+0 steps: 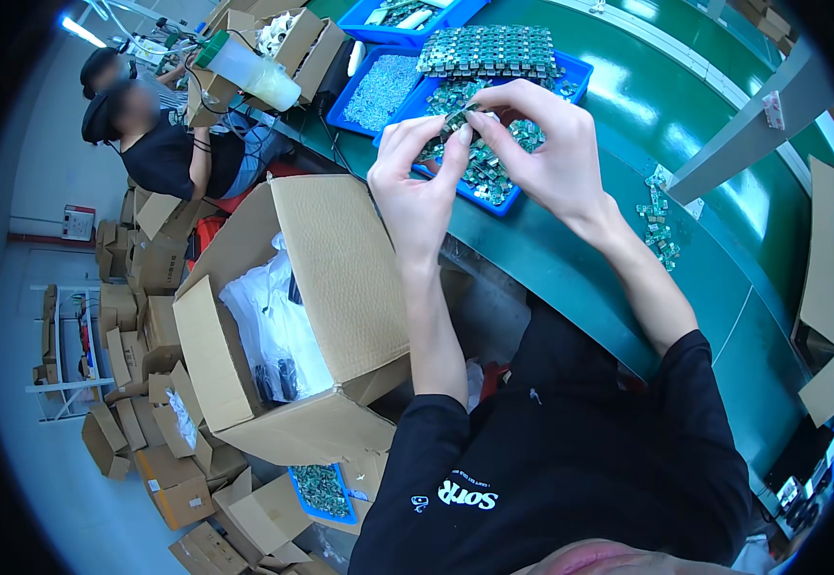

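My left hand (415, 187) and my right hand (556, 158) meet above the green bench, thumbs and fingertips pinched on a small green circuit board (456, 118). Fingers partly cover the board. Just beneath them, a blue tray (505, 208) holds many loose small circuit boards (490, 174). Across the tray's far part lies a stack of unsplit circuit board panels (487, 53). To the left of it, another blue tray holds many tiny pale parts (381, 91).
An open cardboard box (340, 268) with white plastic bags stands left of my arm. Loose boards (661, 225) lie on the bench by a grey post (742, 129). Another person (163, 149) sits at the far left, near a green-lidded clear container (254, 77). Cardboard boxes (172, 484) fill the floor.
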A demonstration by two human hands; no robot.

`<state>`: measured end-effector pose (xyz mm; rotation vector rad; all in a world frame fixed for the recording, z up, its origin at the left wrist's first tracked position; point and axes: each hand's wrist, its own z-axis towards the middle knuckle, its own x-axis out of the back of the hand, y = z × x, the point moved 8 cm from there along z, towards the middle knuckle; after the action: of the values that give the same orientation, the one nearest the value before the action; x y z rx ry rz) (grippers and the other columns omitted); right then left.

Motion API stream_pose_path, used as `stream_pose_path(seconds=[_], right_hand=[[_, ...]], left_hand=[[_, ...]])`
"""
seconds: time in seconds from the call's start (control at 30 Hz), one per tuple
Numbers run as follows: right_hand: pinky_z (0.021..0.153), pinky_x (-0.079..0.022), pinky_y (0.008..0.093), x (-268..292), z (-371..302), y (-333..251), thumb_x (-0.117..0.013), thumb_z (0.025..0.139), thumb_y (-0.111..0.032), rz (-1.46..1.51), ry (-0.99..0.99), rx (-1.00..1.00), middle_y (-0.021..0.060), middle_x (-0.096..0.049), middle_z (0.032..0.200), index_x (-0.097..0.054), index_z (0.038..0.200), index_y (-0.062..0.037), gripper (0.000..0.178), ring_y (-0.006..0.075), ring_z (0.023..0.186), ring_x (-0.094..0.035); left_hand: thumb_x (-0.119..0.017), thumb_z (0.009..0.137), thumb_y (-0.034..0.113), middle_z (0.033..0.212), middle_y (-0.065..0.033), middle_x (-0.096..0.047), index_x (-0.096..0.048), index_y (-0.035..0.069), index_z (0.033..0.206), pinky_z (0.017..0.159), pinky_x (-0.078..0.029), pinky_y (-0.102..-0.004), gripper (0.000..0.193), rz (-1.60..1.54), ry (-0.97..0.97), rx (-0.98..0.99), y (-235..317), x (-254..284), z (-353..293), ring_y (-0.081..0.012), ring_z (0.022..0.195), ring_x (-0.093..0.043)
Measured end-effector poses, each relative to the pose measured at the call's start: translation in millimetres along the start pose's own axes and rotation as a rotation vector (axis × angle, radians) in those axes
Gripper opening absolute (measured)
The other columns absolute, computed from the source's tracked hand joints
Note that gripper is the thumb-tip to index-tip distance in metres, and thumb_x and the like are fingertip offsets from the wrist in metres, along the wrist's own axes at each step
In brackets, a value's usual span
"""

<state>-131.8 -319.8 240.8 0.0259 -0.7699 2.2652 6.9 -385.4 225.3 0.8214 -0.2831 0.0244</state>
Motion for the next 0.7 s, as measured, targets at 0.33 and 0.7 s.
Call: stream_pose_path(seconds=[0.33, 0.7], right_hand=[[0.074, -0.050, 0.0224, -8.0, -1.7, 23.0, -0.067, 0.089, -0.012, 0.362, -0.161, -0.426, 0.0003, -0.063, 0.084, -0.065, 0.101, 0.0012, 0.018, 0.0056, 0.079, -0.059], [0.075, -0.048, 0.0218, -23.7, -9.6, 43.1, -0.066, 0.090, -0.016, 0.641, -0.319, -0.576, -0.0004, -0.063, 0.088, -0.064, 0.105, 0.0019, 0.023, 0.0056, 0.081, -0.057]], left_hand=[[-0.072, 0.082, 0.002, 0.092, -0.0013, -0.062, -0.066, -0.002, 0.104, 0.071, -0.044, -0.0201, 0.023, -0.119, -0.194, -0.008, -7.4, -9.3, -3.7, -0.0072, 0.083, -0.057], [-0.075, 0.075, 0.003, 0.081, -0.0073, -0.064, -0.069, -0.003, 0.089, 0.069, -0.043, -0.0267, 0.016, -0.199, -0.209, 0.043, -17.4, -8.1, -4.9, -0.0152, 0.076, -0.056]])
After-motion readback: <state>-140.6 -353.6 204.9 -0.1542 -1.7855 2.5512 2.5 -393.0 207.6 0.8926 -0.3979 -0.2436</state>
